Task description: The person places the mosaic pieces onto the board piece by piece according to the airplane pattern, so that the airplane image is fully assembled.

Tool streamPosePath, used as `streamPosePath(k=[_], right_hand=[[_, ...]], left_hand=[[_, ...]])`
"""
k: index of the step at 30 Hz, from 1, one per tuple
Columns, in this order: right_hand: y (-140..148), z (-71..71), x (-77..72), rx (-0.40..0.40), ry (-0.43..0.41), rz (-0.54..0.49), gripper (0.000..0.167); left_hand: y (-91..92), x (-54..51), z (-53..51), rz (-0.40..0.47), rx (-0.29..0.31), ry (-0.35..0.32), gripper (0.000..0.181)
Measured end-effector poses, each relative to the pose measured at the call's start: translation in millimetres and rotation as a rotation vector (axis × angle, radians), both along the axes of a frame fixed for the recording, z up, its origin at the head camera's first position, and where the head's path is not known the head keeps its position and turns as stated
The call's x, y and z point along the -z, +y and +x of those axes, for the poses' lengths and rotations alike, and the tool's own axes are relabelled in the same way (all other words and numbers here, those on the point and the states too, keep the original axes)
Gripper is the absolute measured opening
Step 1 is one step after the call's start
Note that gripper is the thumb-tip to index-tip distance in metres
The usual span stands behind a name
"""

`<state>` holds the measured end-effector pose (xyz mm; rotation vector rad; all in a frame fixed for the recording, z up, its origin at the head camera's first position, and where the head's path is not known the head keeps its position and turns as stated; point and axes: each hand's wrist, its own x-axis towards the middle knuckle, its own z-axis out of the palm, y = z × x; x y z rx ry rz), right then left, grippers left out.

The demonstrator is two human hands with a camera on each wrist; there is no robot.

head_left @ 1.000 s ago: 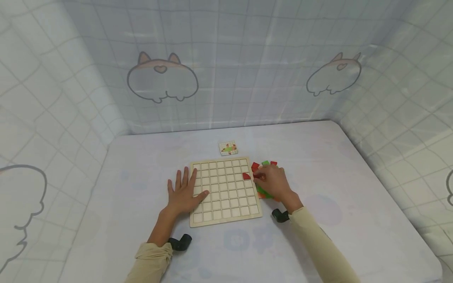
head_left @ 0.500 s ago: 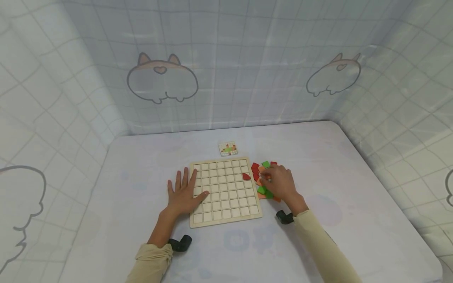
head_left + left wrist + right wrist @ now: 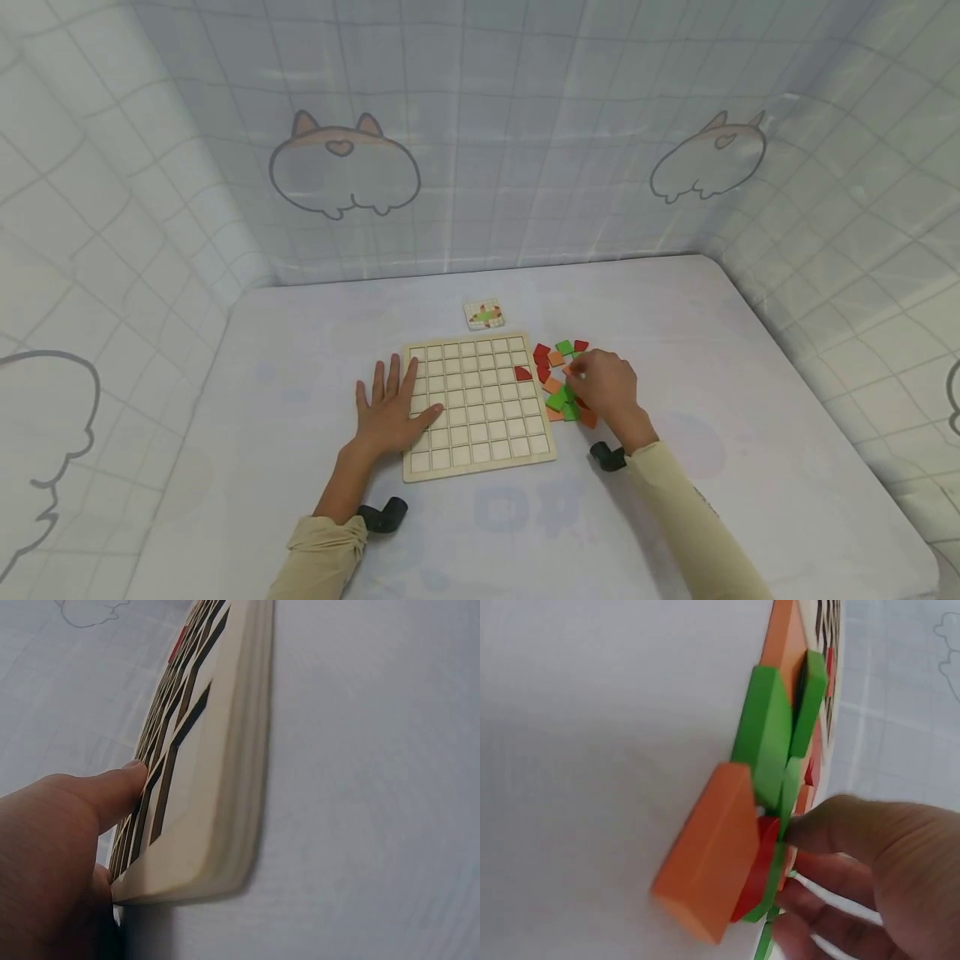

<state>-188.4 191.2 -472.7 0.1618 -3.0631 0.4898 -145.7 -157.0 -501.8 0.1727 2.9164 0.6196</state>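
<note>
My left hand [image 3: 390,421] lies with spread fingers over the left edge of a wooden grid board [image 3: 480,404]. In the left wrist view its thumb rests on the board's [image 3: 225,765] surface. One red quarter-round tile [image 3: 522,374] sits in a cell near the board's right edge. To the right of the board, my right hand [image 3: 606,385] is at a pile of coloured tiles, its thumb and fingers pinching an orange tile [image 3: 569,369]. Green tiles [image 3: 765,742], a red one [image 3: 757,877] and a large orange one [image 3: 712,847] lie beside the thumb. The hand hides part of the pile.
Behind the board lies a small pattern card [image 3: 483,314] with a coloured figure on a grid. Several loose red tiles [image 3: 542,353] border the board's right side. Black wrist mounts [image 3: 383,515] jut from both wrists. Patterned curtains [image 3: 525,150] surround the white table [image 3: 322,321].
My right hand has shifted right across the pile, away from the red tiles by the board, uncovering more tiles. An orange tile now shows at its fingertips. The left hand and board stay still.
</note>
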Motion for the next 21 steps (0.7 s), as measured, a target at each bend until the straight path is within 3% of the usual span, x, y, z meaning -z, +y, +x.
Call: streamPosePath(k=[7,12,16,21], right_hand=[[-2,-0.8,1.7,-0.079,0.086,0.017,0.013],[-9,0.9,4.1,-0.233,0.196,-0.050,0.004],[-17,0.7,6.4,-0.380,0.265,-0.131,0.007],[-25,0.8,8.5,-0.504,0.288,-0.146,0.005]], left_hand=[[0.0,-1.6,0.9,-0.009,-0.005,0.001,0.094],[-0.3,-4.2,1.7,-0.001,-0.006,0.000,0.093],[0.0,-3.4,1.4,0.002,-0.004,-0.009,0.093],[0.2,-2.6,1.1,0.006,0.001,-0.003,0.093]])
